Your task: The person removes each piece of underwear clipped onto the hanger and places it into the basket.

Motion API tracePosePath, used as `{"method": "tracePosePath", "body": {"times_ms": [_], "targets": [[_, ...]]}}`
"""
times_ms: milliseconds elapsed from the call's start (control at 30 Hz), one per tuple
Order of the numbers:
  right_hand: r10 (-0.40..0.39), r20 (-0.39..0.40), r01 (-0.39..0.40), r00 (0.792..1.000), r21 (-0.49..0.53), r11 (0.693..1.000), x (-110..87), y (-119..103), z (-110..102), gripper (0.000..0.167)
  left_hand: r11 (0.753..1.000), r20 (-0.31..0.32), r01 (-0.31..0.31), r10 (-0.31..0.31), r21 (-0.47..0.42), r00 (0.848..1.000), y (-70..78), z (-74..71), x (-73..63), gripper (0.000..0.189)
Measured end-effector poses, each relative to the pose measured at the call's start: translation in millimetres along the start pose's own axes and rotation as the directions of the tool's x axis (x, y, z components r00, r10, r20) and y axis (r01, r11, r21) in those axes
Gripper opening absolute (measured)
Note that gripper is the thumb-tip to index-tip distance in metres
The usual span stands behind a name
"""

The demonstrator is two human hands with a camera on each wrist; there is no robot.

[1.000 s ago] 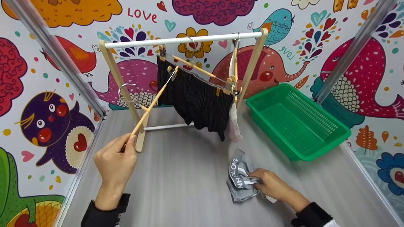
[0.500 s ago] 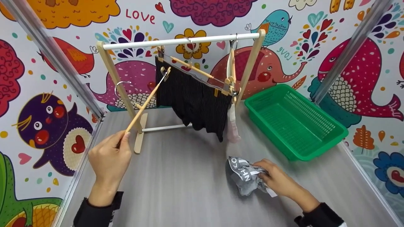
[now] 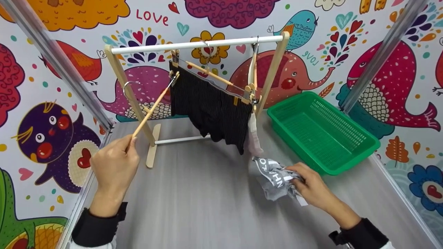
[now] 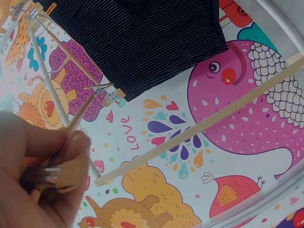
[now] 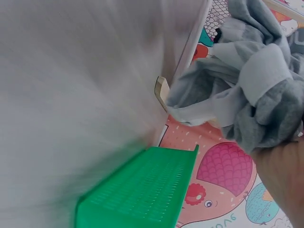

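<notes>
In the head view my left hand (image 3: 114, 167) grips one end of a wooden clip hanger (image 3: 152, 110). The hanger slants up and away, its metal hook (image 3: 128, 91) sticking out left and its far clip close to the hanging black striped shorts (image 3: 211, 103). A wooden clip (image 4: 45, 175) also shows at the left hand (image 4: 28, 147) in the left wrist view. Bunched grey underwear (image 3: 273, 181) with a white-lettered waistband is pinched in my right hand (image 3: 316, 188), above the table. The right wrist view shows its folds (image 5: 266, 76) covering most of the fingers.
A small drying rack (image 3: 197, 44) with a white bar and wooden legs stands at the back, bearing the shorts and a pale pinkish cloth (image 3: 254, 138) on hangers. A green basket (image 3: 346, 169) sits on the right of the grey table (image 3: 193, 207). Patterned walls enclose it.
My left hand and the hanger have shifted left and slightly up. The right hand has lifted the underwear up and to the right, its waistband turning more crumpled.
</notes>
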State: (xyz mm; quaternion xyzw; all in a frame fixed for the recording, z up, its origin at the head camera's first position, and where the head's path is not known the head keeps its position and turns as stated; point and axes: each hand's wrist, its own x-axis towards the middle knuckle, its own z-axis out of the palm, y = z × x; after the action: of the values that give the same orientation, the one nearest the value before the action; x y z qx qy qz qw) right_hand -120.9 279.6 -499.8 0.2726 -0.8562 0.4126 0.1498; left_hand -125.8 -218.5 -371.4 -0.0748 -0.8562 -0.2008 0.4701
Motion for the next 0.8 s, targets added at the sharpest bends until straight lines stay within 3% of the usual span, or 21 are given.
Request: {"method": "tracePosePath", "body": {"times_ms": [167, 467, 800], "targets": [[-0.021, -0.115, 0.025, 0.993, 0.035, 0.999, 7.0, -3, -7, 0.049, 1.0, 0.02, 0.023, -0.023, 0.016, 1.0, 1.8, -1.5, 6.9, 0.008], [0.052, -0.266, -0.03, 0.963, 0.086, 0.996, 15.1, 1, -25, 0.044, 0.997, 0.046, 0.069, -0.071, 0.044, 0.996, 0.5, -1.4, 20.3, 0.01], [0.179, -0.305, -0.13, 0.935, 0.175, 0.976, 18.9, -8, -43, 0.036, 0.994, 0.052, 0.073, -0.077, 0.084, 0.996, 1.4, 1.7, 40.0, 0.013]]}}
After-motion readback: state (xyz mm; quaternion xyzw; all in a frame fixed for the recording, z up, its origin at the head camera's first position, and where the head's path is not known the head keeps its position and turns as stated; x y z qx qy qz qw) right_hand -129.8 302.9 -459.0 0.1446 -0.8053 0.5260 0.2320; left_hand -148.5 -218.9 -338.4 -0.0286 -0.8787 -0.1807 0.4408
